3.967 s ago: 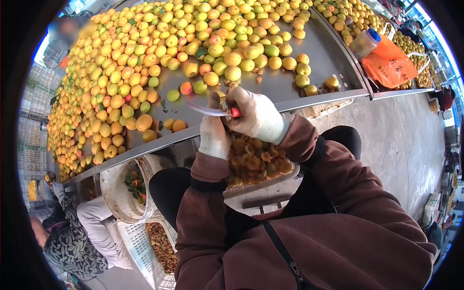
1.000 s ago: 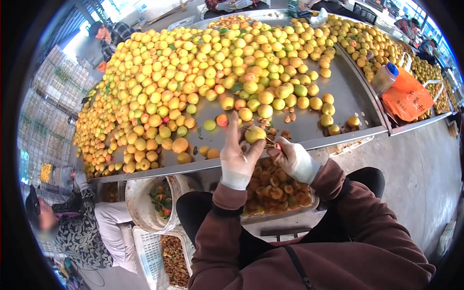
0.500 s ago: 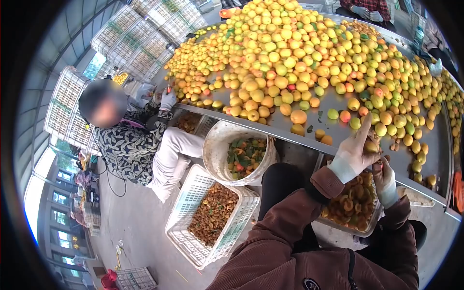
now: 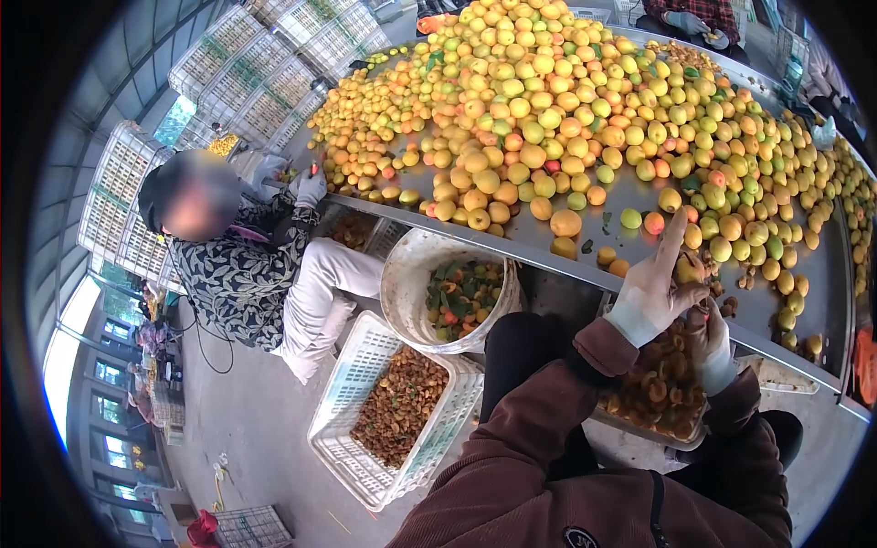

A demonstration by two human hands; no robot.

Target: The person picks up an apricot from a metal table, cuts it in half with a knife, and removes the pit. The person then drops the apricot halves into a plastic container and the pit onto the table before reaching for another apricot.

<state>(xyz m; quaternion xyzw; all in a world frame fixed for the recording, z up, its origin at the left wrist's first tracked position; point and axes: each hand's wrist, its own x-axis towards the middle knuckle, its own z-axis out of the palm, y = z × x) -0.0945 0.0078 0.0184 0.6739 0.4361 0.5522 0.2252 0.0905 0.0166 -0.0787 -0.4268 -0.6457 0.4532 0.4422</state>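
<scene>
My left hand, in a pale glove, holds an apricot over the near edge of the metal table, index finger stretched out. Just below it is my right hand, also gloved, with thumb and fingers pinched together near the apricot. Whatever sits in that pinch is too small and hidden to make out. Beneath both hands, a crate of halved apricots is partly covered by my sleeves. A large heap of whole apricots lies on the table beyond.
The metal table's front edge runs across before me. To my left stand a white bucket of leaves and fruit scraps and a white crate of brown pits. A co-worker sits further left. Stacked crates stand behind.
Both hands have shifted slightly left and down, to just above the crate of halves. The apricot stays in my left hand. The co-worker on the left has moved slightly.
</scene>
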